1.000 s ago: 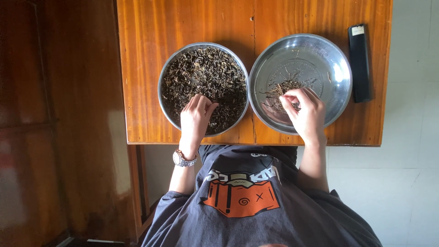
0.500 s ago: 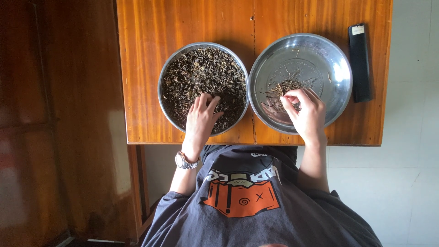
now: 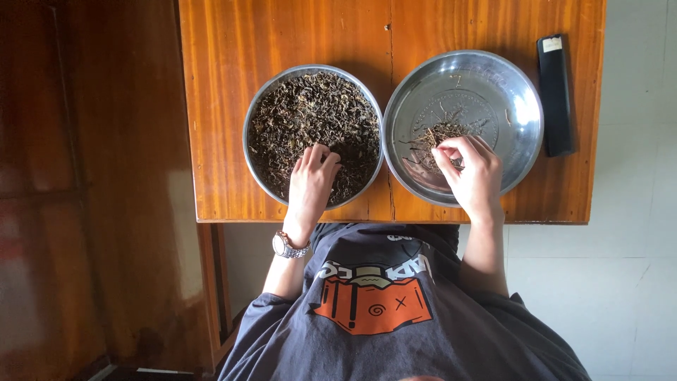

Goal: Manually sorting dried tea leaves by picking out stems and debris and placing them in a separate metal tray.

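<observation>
Compared with the frame a second earlier, my left hand (image 3: 310,185) has slid further into the left bowl (image 3: 255,113), its fingers now lying on the near part of the heap rather than at the rim; my right hand (image 3: 471,171) has hardly shifted.

Left hand: flat, fingers together and slightly curled, pressed onto the dark dried leaves (image 3: 310,116) that fill the steel left bowl nearly to its edge. I cannot tell whether anything is pinched beneath the fingers. A wristwatch (image 3: 289,246) sits on that wrist.

Right hand: fingertips drawn narrowly together over the small pile of stems (image 3: 431,135) near the middle of the right bowl (image 3: 522,92), which is otherwise mostly bare metal. It seems to pinch a few strands, though the grip itself is hidden.

The two bowls stand side by side, touching or nearly so, on the wooden table (image 3: 282,35). A black flat device (image 3: 555,95) lies at the table's right edge, apart from both bowls.

Step in hand, as I judge it: sorting, with stalks picked from the leaf heap and gathered in the right bowl. The next move calls for fine fingertip picking, lifting single stems without dragging loose leaf over the rim.
</observation>
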